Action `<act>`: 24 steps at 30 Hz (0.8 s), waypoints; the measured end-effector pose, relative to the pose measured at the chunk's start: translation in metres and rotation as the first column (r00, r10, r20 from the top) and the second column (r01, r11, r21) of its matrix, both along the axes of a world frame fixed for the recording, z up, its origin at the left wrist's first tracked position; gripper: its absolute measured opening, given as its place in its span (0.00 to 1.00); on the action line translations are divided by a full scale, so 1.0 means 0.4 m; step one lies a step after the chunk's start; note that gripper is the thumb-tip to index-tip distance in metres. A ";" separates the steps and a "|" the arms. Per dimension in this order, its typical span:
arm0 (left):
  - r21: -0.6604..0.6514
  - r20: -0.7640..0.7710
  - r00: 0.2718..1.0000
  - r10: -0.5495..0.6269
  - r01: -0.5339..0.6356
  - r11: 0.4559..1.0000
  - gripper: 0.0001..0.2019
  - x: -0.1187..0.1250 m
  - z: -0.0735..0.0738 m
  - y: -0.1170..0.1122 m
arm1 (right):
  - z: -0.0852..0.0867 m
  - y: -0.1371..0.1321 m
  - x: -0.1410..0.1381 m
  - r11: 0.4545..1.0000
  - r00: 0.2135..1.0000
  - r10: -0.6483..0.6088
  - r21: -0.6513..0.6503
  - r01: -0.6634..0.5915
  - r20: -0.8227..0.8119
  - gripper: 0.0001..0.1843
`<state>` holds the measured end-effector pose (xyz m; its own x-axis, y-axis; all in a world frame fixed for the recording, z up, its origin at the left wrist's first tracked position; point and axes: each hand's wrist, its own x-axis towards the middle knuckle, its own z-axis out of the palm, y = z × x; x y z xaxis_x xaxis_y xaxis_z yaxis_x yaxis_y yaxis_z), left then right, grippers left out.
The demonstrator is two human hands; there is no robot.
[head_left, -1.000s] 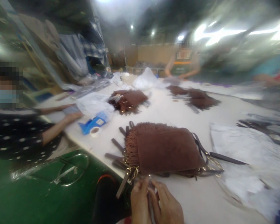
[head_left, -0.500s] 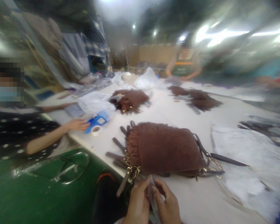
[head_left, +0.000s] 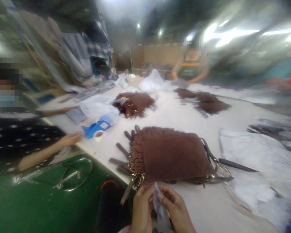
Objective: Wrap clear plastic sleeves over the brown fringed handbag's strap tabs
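Close to me at the bottom, my left hand [head_left: 142, 204] and my right hand [head_left: 176, 205] pinch a thin, greyish translucent plastic piece [head_left: 157, 204] between them. It narrows to a point at the top and hangs down between the palms; its exact kind is unclear. Just beyond my fingertips lies a stack of brown fringed bags [head_left: 174, 155]. Fringe, dark straps and gold-coloured metal clasps [head_left: 135, 181] stick out on its left, with more straps and rings on the right.
Another stack of brown bags [head_left: 135, 103] and some brown pieces [head_left: 210, 102] lie farther back on the white table [head_left: 179, 123]. A blue tape dispenser [head_left: 97, 127] and tape roll [head_left: 99, 136] sit near a co-worker's hand [head_left: 71, 138]. White sheets [head_left: 247, 161] cover the right side.
My hands have spread slightly apart at the wrists, and more of the plastic piece shows between them. The co-worker's hand at left has drawn back from the blue dispenser.
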<state>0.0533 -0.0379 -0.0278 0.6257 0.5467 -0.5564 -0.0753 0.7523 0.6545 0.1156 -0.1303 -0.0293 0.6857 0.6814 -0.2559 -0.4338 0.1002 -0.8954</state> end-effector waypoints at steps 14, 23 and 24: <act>-0.377 0.358 0.863 -0.356 0.482 0.791 0.10 0.002 -0.009 0.069 | -0.013 0.000 -0.008 0.989 0.945 0.021 0.143 0.027 -0.327 0.19; -0.262 0.422 0.801 -0.425 0.557 0.788 0.07 0.027 -0.041 0.085 | 0.018 -0.002 0.005 0.992 0.934 0.036 0.129 0.011 -0.354 0.16; -0.256 0.425 0.798 -0.427 0.558 0.789 0.06 0.028 -0.040 0.087 | 0.023 -0.001 0.007 0.995 0.940 0.030 0.102 0.005 -0.340 0.17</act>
<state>0.0646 -0.0031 -0.0438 0.9306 -0.0813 -0.3569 0.2116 0.9150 0.3435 0.1183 -0.1308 -0.0202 0.5605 0.7238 -0.4025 -0.7128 0.1742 -0.6794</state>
